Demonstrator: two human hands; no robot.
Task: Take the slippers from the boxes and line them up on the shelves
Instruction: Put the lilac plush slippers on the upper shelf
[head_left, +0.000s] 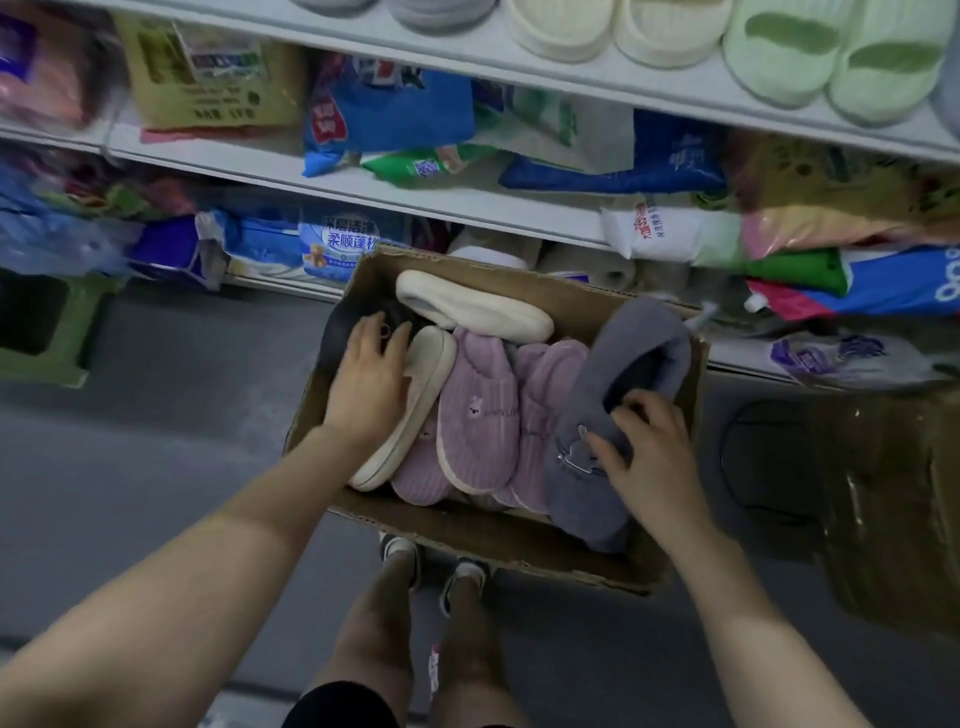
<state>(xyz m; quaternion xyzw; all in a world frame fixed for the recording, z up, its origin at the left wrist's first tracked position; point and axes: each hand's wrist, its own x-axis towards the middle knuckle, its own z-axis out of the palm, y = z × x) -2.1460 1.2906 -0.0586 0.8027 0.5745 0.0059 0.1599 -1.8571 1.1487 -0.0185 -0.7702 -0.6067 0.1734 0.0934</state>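
A cardboard box (519, 545) stands on the floor below the shelves, filled with slippers. My right hand (644, 452) grips a grey fuzzy slipper (592, 483) at the box's right side. My left hand (369, 379) rests flat, fingers spread, on a dark slipper (337, 322) and the sole of a cream slipper (410, 410) at the left. Two pink corduroy slippers (478, 415) lie in the middle, another cream slipper (472, 306) at the back. On the top shelf (597, 78) stand cream slippers (613, 26) and green slippers (836, 57).
The lower shelves hold bags of detergent (395, 109) and other packets (670, 228). A green stool (47, 332) stands at the left. A second taped cardboard box (893, 509) stands at the right. My own feet (436, 566) are just in front of the box on the grey floor.
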